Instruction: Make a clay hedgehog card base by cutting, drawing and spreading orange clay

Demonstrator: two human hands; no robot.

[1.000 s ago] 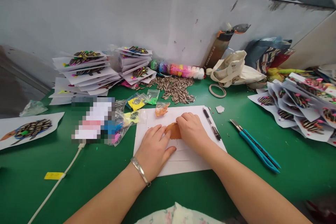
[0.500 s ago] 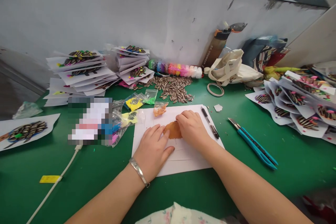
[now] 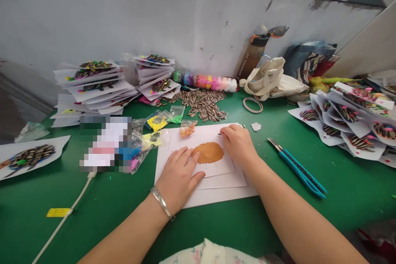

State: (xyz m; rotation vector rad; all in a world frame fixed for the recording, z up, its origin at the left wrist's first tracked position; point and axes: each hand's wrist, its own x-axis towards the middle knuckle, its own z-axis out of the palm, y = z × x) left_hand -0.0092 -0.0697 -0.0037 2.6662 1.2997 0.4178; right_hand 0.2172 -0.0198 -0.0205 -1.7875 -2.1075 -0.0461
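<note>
A flat brown clay oval [image 3: 208,153] is spread on white paper [image 3: 216,181] in the middle of the table. My left hand [image 3: 179,173] lies spread on the paper, its fingertips at the oval's left edge. Right of the oval, my right hand [image 3: 238,142] has its fingers pinched together over the paper's right side. A small dark tip pokes out by its fingertips; the rest of that object is hidden. Just above the oval sits a small bag of orange clay [image 3: 187,129].
Striped seeds [image 3: 206,103] lie in a pile behind the paper. A blue cutter [image 3: 301,171] rests at right, near a tape roll [image 3: 253,105]. Decorated sheets are stacked at left [image 3: 95,86] and right [image 3: 355,119]. Clay bags [image 3: 157,121] and a cable [image 3: 77,198] are on the left.
My right hand has moved right, off the clay oval, uncovering it. The pen seen earlier at the paper's right side is now hidden around that hand. My left hand stays in place.
</note>
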